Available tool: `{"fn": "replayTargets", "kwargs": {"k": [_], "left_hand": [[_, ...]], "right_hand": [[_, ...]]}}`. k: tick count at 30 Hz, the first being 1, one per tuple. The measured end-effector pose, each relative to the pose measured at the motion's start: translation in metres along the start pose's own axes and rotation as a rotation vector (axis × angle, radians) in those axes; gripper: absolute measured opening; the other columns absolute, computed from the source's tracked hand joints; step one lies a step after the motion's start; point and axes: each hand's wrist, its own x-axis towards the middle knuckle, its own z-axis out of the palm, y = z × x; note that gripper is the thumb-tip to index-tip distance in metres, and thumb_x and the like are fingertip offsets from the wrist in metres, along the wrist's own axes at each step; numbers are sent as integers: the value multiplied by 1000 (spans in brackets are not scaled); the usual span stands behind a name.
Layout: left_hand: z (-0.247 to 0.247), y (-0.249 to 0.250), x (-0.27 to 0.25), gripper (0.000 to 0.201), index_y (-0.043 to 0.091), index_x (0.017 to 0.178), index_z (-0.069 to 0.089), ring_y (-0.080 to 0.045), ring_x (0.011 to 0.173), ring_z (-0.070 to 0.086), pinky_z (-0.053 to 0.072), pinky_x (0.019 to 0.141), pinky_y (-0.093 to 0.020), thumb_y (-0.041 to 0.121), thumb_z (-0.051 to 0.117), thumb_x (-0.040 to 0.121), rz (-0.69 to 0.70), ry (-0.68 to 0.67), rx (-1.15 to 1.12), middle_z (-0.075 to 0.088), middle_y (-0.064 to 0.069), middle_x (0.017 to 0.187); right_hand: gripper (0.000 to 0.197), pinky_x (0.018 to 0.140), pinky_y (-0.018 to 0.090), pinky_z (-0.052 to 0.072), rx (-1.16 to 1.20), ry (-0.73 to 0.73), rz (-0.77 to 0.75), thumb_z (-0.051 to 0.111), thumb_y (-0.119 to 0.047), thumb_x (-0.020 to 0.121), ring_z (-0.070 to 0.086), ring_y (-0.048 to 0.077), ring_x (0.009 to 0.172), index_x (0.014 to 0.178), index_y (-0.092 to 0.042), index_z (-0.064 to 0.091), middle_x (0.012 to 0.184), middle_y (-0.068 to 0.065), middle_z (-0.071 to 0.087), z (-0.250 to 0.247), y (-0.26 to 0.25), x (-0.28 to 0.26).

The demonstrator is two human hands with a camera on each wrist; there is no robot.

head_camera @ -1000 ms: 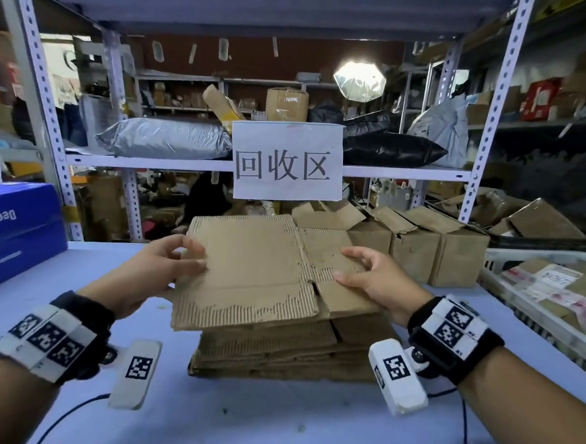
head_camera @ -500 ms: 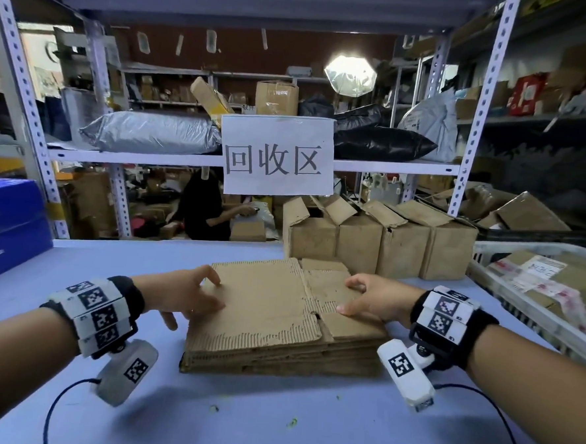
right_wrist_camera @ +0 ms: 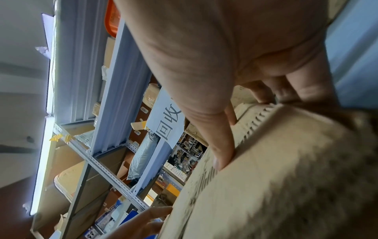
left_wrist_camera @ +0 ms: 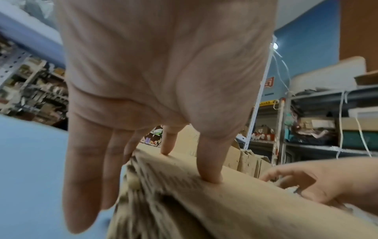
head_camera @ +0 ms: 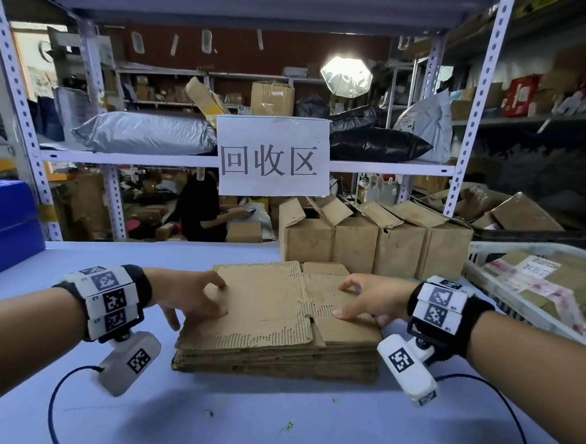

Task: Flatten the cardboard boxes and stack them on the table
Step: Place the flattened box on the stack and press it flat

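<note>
A pale blue table (head_camera: 68, 397) runs under a metal shelving rack (head_camera: 477, 106) with perforated uprights. A white paper sign (head_camera: 275, 157) with dark characters hangs from the rack's middle shelf, between a grey parcel bag (head_camera: 146, 132) and a black bag (head_camera: 375, 144). Behind stands a brown back wall (head_camera: 233, 51), more crowded shelves, and a bright octagonal studio light (head_camera: 345, 76).

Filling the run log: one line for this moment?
left hand: fingertips on flattened stack | right hand: fingertips on stack | upright boxes: behind, unflattened
</note>
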Motion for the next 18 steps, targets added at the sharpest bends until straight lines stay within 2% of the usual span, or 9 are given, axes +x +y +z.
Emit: {"fn": "replayTargets", "kwargs": {"k": [3, 6, 9, 11, 12, 14, 15, 16, 18], "left_hand": [[-9, 7, 2, 71, 39, 148, 36, -18, 101, 62, 64, 74, -32, 58, 70, 89, -11, 0, 207, 52, 0, 126], [-29, 23, 3, 65, 37, 150, 41, -13, 91, 56, 59, 65, -23, 54, 66, 93, 6, 51, 350, 44, 6, 124], [-54, 46, 3, 57, 32, 145, 49, -16, 99, 63, 61, 71, -27, 53, 64, 95, 83, 150, 361, 54, 6, 128], [-68, 65, 6, 46, 29, 137, 57, -17, 99, 66, 62, 73, -29, 51, 63, 97, 137, 225, 340, 64, 5, 113], [-73, 75, 9, 40, 27, 133, 61, -16, 98, 67, 62, 75, -30, 47, 62, 98, 157, 253, 321, 65, 4, 109], [-81, 96, 17, 35, 21, 130, 64, -17, 98, 68, 63, 80, -34, 39, 62, 100, 191, 286, 276, 68, -2, 115], [-84, 107, 22, 34, 19, 128, 65, -19, 99, 69, 63, 78, -34, 38, 62, 100, 204, 303, 263, 69, -5, 116], [-86, 117, 28, 34, 18, 127, 65, -20, 99, 70, 64, 74, -33, 38, 62, 100, 215, 322, 251, 69, -7, 115], [-85, 136, 42, 36, 13, 129, 64, -23, 98, 70, 63, 75, -35, 36, 61, 101, 239, 366, 233, 69, -7, 112]], "right_hand": [[65, 90, 41, 58, -68, -33, -4, 75, -34, 88, 56, 21, 112, 145, -24, 46, 142, 3, 48, -16, -7, 3], [49, 90, 42, 58, -111, 18, -28, 70, -36, 92, 65, 23, 102, 136, -19, 57, 126, 5, 61, -36, -15, 4], [34, 78, 36, 59, -107, 119, -88, 65, -34, 95, 64, 19, 87, 126, -20, 63, 108, 7, 68, -55, -27, 9], [26, 75, 35, 60, -111, 215, -150, 64, -32, 96, 62, 16, 81, 120, -21, 67, 96, -1, 68, -64, -34, 16], [22, 75, 35, 60, -112, 264, -188, 64, -32, 96, 63, 15, 81, 116, -22, 68, 93, -3, 67, -67, -38, 21], [9, 73, 32, 59, -110, 366, -254, 65, -31, 95, 62, 13, 84, 101, -27, 70, 90, -10, 64, -73, -46, 33], [3, 76, 31, 56, -119, 412, -282, 66, -31, 94, 61, 12, 88, 93, -32, 68, 93, -13, 63, -76, -50, 40], [4, 82, 31, 53, -135, 448, -301, 66, -31, 92, 60, 11, 94, 89, -35, 67, 98, -14, 64, -80, -54, 49], [7, 91, 33, 50, -156, 482, -306, 65, -31, 90, 61, 12, 102, 97, -33, 67, 110, -11, 66, -85, -61, 69]]}}
